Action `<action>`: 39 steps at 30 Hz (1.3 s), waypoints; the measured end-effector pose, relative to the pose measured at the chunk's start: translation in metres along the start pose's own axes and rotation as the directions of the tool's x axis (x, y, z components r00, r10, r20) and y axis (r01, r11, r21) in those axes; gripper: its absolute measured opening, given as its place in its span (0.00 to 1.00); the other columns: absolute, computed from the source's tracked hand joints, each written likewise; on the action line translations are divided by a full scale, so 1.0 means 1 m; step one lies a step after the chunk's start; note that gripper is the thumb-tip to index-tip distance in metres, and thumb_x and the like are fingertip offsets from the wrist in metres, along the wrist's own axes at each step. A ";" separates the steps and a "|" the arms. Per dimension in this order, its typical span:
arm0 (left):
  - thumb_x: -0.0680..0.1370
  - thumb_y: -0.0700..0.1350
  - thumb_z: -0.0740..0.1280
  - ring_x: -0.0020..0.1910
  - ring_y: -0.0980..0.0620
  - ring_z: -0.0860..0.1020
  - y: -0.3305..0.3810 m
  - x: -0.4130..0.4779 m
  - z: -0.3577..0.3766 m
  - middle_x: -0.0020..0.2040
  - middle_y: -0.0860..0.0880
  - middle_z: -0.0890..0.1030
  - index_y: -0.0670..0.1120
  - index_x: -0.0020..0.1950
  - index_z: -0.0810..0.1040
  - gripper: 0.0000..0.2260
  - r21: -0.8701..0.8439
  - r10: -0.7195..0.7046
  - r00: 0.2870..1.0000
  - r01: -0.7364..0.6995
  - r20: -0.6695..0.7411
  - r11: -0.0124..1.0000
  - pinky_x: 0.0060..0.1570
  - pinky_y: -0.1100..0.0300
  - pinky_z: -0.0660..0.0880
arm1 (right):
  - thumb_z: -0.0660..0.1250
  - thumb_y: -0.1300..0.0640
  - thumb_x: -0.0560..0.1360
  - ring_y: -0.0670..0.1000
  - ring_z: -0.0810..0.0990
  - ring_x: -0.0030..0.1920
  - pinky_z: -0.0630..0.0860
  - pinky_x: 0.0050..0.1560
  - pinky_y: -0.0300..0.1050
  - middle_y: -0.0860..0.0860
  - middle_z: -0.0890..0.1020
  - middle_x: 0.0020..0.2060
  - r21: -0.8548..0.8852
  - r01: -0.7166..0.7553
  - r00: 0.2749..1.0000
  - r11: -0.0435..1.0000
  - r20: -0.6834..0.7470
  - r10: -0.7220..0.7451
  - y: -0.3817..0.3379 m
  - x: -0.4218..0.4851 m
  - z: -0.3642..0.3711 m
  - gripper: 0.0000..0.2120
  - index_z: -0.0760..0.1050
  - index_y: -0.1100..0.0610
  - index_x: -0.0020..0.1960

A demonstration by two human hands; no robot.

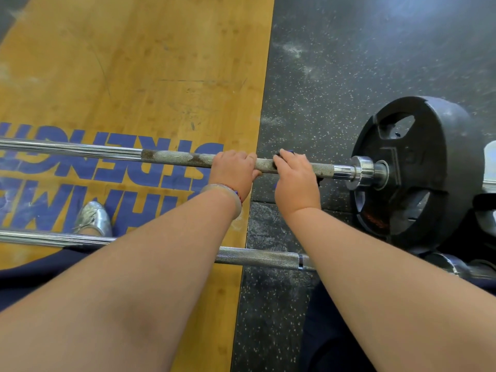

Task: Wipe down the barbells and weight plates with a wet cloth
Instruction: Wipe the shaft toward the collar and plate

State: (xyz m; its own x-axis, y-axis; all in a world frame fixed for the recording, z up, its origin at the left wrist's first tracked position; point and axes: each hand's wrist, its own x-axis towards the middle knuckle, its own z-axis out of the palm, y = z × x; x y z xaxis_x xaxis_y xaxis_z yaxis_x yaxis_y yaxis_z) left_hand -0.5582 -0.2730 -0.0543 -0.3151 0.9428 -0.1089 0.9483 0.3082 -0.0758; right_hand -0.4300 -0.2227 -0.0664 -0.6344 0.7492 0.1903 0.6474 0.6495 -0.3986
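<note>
Left hand grips the knurled steel barbell; beside it, right hand clamps a dark-blue cloth around it; the bar could roll, breaking both holds.

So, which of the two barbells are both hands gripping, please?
The farther barbell, carrying the black weight plate; left hand and right hand grip it. The nearer barbell has no hand on it.

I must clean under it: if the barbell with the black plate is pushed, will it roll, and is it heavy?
Probably it rolls easily: the barbell stands on its round weight plate. Likely heavy, since the bar looks steel and the plate thick. Its knurled section should resist slipping.
</note>
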 end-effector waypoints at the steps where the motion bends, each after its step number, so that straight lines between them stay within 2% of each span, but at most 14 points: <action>1: 0.82 0.55 0.56 0.53 0.48 0.74 0.000 0.000 0.000 0.52 0.50 0.77 0.47 0.56 0.72 0.13 0.001 0.002 1.000 -0.002 -0.001 1.000 0.47 0.56 0.63 | 0.69 0.73 0.67 0.63 0.76 0.58 0.69 0.63 0.57 0.61 0.79 0.57 -0.032 -0.007 1.000 0.999 0.004 0.007 0.006 0.001 -0.005 0.20 0.77 0.67 0.58; 5: 0.82 0.55 0.55 0.52 0.48 0.74 0.001 -0.001 0.000 0.51 0.50 0.77 0.47 0.55 0.72 0.14 0.006 0.000 1.000 0.000 -0.002 1.000 0.46 0.57 0.63 | 0.59 0.71 0.72 0.59 0.71 0.54 0.64 0.53 0.47 0.58 0.78 0.54 -0.044 -0.319 0.944 0.947 -0.106 0.313 0.032 0.002 -0.020 0.15 0.76 0.64 0.55; 8: 0.82 0.55 0.55 0.52 0.48 0.74 0.001 -0.001 0.001 0.52 0.50 0.77 0.47 0.56 0.72 0.13 0.008 -0.004 1.000 0.004 0.000 1.000 0.47 0.57 0.63 | 0.63 0.75 0.66 0.62 0.76 0.50 0.69 0.52 0.50 0.61 0.80 0.48 -0.040 -0.203 0.976 0.978 -0.086 0.199 0.016 -0.002 -0.014 0.14 0.78 0.66 0.48; 12: 0.82 0.56 0.54 0.53 0.48 0.74 0.000 0.000 0.001 0.53 0.50 0.77 0.48 0.57 0.71 0.14 0.040 0.020 1.000 -0.020 0.009 0.999 0.46 0.57 0.62 | 0.72 0.72 0.64 0.63 0.80 0.50 0.76 0.55 0.59 0.60 0.83 0.50 0.019 0.029 0.996 0.999 -0.088 -0.027 0.004 -0.009 -0.004 0.16 0.81 0.67 0.52; 14: 0.82 0.56 0.54 0.52 0.48 0.74 -0.001 0.001 0.001 0.52 0.50 0.77 0.48 0.57 0.71 0.14 0.051 0.030 1.000 -0.030 0.009 0.998 0.45 0.57 0.60 | 0.63 0.63 0.72 0.62 0.77 0.55 0.72 0.60 0.57 0.59 0.81 0.55 -0.002 -0.042 0.992 0.999 -0.117 0.041 0.019 -0.008 -0.011 0.14 0.80 0.65 0.55; 17: 0.82 0.56 0.54 0.51 0.48 0.74 -0.001 0.002 0.002 0.52 0.50 0.77 0.48 0.56 0.71 0.14 0.041 0.023 1.000 -0.024 0.012 0.999 0.45 0.57 0.60 | 0.56 0.65 0.78 0.59 0.67 0.63 0.58 0.62 0.46 0.54 0.74 0.64 -0.073 -0.316 0.939 0.946 -0.167 0.301 0.043 -0.007 -0.018 0.17 0.76 0.61 0.62; 19: 0.82 0.56 0.54 0.51 0.48 0.74 -0.002 0.003 0.002 0.51 0.50 0.77 0.48 0.56 0.71 0.14 0.032 0.028 1.000 -0.029 0.013 0.999 0.44 0.57 0.60 | 0.59 0.69 0.76 0.59 0.68 0.61 0.62 0.62 0.48 0.55 0.76 0.61 -0.076 -0.303 0.948 0.950 -0.131 0.291 0.028 -0.007 -0.017 0.16 0.77 0.62 0.61; 22: 0.82 0.56 0.54 0.49 0.49 0.74 -0.004 0.006 0.002 0.51 0.51 0.78 0.48 0.56 0.71 0.14 0.030 0.040 0.999 -0.040 0.013 0.999 0.44 0.57 0.60 | 0.67 0.74 0.68 0.62 0.75 0.52 0.73 0.55 0.51 0.58 0.81 0.53 0.044 -0.067 0.994 0.997 -0.079 0.070 0.003 -0.014 -0.001 0.16 0.81 0.64 0.54; 25: 0.82 0.56 0.54 0.46 0.49 0.72 -0.006 0.008 0.004 0.49 0.52 0.78 0.49 0.55 0.72 0.14 0.016 0.058 0.998 -0.058 0.008 0.998 0.44 0.58 0.60 | 0.64 0.71 0.72 0.57 0.70 0.59 0.64 0.60 0.45 0.55 0.77 0.58 0.030 -0.007 1.000 1.000 -0.007 0.008 0.012 -0.013 -0.004 0.18 0.79 0.59 0.59; 29: 0.82 0.56 0.53 0.46 0.49 0.73 -0.009 0.015 0.001 0.48 0.51 0.77 0.49 0.53 0.71 0.14 0.026 0.079 0.997 -0.080 0.022 0.996 0.43 0.57 0.62 | 0.60 0.57 0.79 0.48 0.70 0.49 0.64 0.48 0.27 0.43 0.71 0.47 -0.105 -0.249 0.953 0.963 -0.205 0.224 0.028 -0.004 -0.015 0.05 0.75 0.53 0.50; 31: 0.82 0.57 0.53 0.43 0.49 0.72 -0.013 0.021 0.000 0.46 0.51 0.77 0.49 0.50 0.70 0.14 0.038 0.087 0.995 -0.089 0.048 0.995 0.41 0.57 0.63 | 0.63 0.62 0.76 0.52 0.72 0.49 0.66 0.47 0.30 0.47 0.73 0.47 -0.001 -0.270 0.939 0.963 -0.220 0.263 0.018 0.002 -0.014 0.05 0.76 0.55 0.50; 33: 0.82 0.58 0.53 0.41 0.49 0.73 -0.018 0.030 -0.004 0.44 0.50 0.77 0.48 0.49 0.71 0.15 0.036 0.106 0.986 -0.112 0.127 0.993 0.38 0.56 0.65 | 0.67 0.71 0.69 0.60 0.74 0.49 0.73 0.49 0.47 0.55 0.78 0.49 -0.025 -0.091 0.974 0.996 -0.209 0.084 0.010 -0.002 -0.001 0.11 0.80 0.60 0.49; 35: 0.82 0.58 0.53 0.39 0.48 0.73 -0.021 0.040 -0.012 0.38 0.50 0.74 0.47 0.49 0.72 0.16 -0.018 0.119 0.961 -0.118 0.249 0.993 0.35 0.57 0.65 | 0.69 0.71 0.67 0.60 0.72 0.48 0.73 0.45 0.51 0.57 0.79 0.50 0.005 -0.032 0.979 0.999 -0.200 0.032 0.011 0.000 0.007 0.12 0.81 0.61 0.47; 39: 0.82 0.59 0.51 0.39 0.49 0.72 -0.022 0.040 -0.016 0.39 0.51 0.74 0.48 0.50 0.71 0.17 0.064 0.120 0.973 -0.135 0.196 0.989 0.36 0.57 0.62 | 0.60 0.64 0.76 0.61 0.69 0.55 0.66 0.55 0.49 0.57 0.74 0.59 0.019 -0.241 0.954 0.970 -0.180 0.240 0.022 0.010 -0.006 0.14 0.78 0.60 0.58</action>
State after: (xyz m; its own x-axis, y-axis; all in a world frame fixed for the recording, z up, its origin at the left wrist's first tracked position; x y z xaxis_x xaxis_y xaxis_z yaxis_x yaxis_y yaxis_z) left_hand -0.5911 -0.2403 -0.0411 -0.2006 0.9295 -0.3095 0.9777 0.1697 -0.1240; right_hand -0.4193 -0.1999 -0.0680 -0.3739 0.8940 0.2469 0.7730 0.4475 -0.4496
